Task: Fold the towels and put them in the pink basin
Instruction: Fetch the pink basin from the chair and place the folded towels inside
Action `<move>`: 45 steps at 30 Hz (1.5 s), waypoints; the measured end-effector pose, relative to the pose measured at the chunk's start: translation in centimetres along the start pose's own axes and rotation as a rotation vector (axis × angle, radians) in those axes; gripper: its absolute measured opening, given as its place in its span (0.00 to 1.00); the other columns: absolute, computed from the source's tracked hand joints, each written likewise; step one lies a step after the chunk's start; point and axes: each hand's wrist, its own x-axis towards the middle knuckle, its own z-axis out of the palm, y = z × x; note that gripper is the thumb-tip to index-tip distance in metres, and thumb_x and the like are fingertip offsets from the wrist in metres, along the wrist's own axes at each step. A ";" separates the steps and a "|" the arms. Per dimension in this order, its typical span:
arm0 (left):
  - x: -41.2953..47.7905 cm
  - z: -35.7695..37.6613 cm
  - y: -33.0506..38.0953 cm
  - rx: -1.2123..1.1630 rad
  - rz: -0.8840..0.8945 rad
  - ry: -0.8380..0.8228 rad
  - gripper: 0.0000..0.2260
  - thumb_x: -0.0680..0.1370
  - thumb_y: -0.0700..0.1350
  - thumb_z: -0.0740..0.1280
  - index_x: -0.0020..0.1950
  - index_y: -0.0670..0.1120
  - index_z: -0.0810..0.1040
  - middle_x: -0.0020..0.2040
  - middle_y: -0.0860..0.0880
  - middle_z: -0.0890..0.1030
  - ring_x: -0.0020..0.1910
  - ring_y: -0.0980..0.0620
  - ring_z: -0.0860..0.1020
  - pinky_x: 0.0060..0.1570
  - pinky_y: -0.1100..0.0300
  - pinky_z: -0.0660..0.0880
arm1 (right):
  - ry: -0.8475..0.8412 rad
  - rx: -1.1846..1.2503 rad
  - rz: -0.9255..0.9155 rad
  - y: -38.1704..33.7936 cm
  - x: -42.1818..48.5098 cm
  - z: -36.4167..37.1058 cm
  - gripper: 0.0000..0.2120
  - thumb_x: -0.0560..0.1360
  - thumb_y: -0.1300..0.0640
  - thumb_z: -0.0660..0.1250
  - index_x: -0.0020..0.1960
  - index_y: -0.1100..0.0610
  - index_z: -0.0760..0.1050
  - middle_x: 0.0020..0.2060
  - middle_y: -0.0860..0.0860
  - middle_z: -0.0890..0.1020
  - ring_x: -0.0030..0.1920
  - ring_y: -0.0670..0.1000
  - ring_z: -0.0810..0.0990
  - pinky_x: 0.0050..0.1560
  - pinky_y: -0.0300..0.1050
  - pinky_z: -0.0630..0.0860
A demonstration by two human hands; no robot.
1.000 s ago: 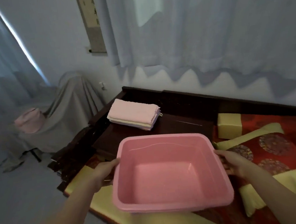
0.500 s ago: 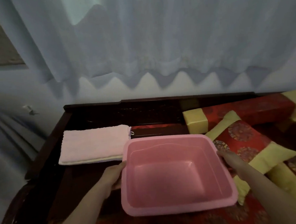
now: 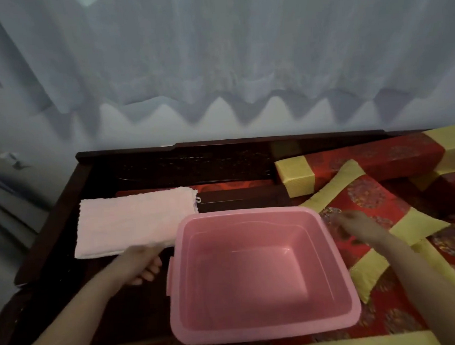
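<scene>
Now the basin (image 3: 266, 327) is set down and released: left hand (image 3: 140, 264), loosely curled and empty, nears the towels (image 3: 135, 222), right hand (image 3: 359, 225) open, so folding can begin.

dim, cool blue-grey light, diffuse through the pale curtain (image 3: 212, 52), with the brightest patch at its top left. soft scalloped shadow on the wall under the hem. no glare, only a faint sheen on the pink basin (image 3: 255, 272) floor. dark wood bench (image 3: 63, 224) nearly black, detail lost. right hand (image 3: 359, 225) motion-blurred. edges bowed by the wide angle, and the whole frame is soft.
</scene>
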 end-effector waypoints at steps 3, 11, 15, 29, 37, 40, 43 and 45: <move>0.9 -5.9 1.2 -0.237 0.106 0.073 0.18 0.79 0.56 0.62 0.48 0.42 0.81 0.45 0.43 0.85 0.43 0.46 0.82 0.43 0.57 0.75 | 0.061 0.191 -0.175 -6.1 0.5 0.1 0.13 0.78 0.52 0.63 0.48 0.62 0.78 0.39 0.58 0.81 0.38 0.54 0.78 0.40 0.47 0.74; 8.7 -15.0 -1.2 -0.588 0.171 0.157 0.10 0.78 0.47 0.65 0.52 0.42 0.80 0.48 0.43 0.83 0.48 0.47 0.81 0.45 0.56 0.76 | -0.270 0.339 -0.204 -22.0 5.9 15.4 0.10 0.74 0.53 0.69 0.53 0.57 0.78 0.48 0.55 0.82 0.50 0.52 0.80 0.51 0.47 0.77; 14.7 -17.2 -5.5 -0.391 0.189 0.442 0.19 0.73 0.46 0.73 0.62 0.47 0.75 0.61 0.44 0.77 0.61 0.43 0.75 0.53 0.50 0.76 | -0.410 0.171 -0.012 -24.6 9.3 24.0 0.19 0.69 0.51 0.74 0.57 0.57 0.76 0.52 0.51 0.80 0.54 0.51 0.76 0.55 0.46 0.72; 24.5 -18.0 -11.7 -0.689 -0.200 -0.133 0.26 0.70 0.54 0.73 0.65 0.48 0.73 0.53 0.45 0.80 0.52 0.44 0.77 0.55 0.48 0.73 | -0.516 -0.041 0.209 -21.6 20.1 32.8 0.65 0.35 0.38 0.82 0.69 0.57 0.69 0.63 0.55 0.77 0.59 0.56 0.78 0.63 0.54 0.75; 25.0 -18.8 -12.3 -0.679 -0.121 -0.092 0.37 0.59 0.56 0.78 0.65 0.44 0.76 0.56 0.43 0.82 0.54 0.42 0.80 0.55 0.47 0.76 | -0.485 0.039 0.386 -26.0 16.5 32.4 0.34 0.54 0.52 0.83 0.57 0.51 0.76 0.62 0.55 0.76 0.61 0.58 0.74 0.64 0.54 0.71; 25.3 -19.5 -12.5 -0.646 -0.116 -0.095 0.44 0.54 0.61 0.81 0.66 0.45 0.74 0.57 0.44 0.82 0.55 0.42 0.80 0.58 0.44 0.75 | -0.488 -0.002 0.411 -25.6 17.4 32.9 0.43 0.51 0.49 0.84 0.64 0.54 0.74 0.63 0.55 0.76 0.61 0.58 0.75 0.63 0.53 0.71; 25.2 -19.8 -12.5 -0.635 -0.108 -0.107 0.45 0.56 0.60 0.80 0.68 0.45 0.72 0.59 0.44 0.80 0.56 0.43 0.79 0.57 0.46 0.75 | -0.487 -0.007 0.397 -26.4 16.7 33.0 0.31 0.60 0.49 0.79 0.60 0.55 0.76 0.59 0.54 0.77 0.58 0.56 0.75 0.54 0.49 0.72; 24.5 -19.8 -11.9 -0.664 -0.127 -0.143 0.38 0.60 0.55 0.78 0.66 0.43 0.73 0.58 0.43 0.81 0.56 0.42 0.78 0.53 0.48 0.76 | -0.498 0.027 0.368 -26.6 16.7 33.1 0.31 0.55 0.44 0.80 0.55 0.54 0.79 0.55 0.54 0.80 0.57 0.55 0.77 0.56 0.49 0.72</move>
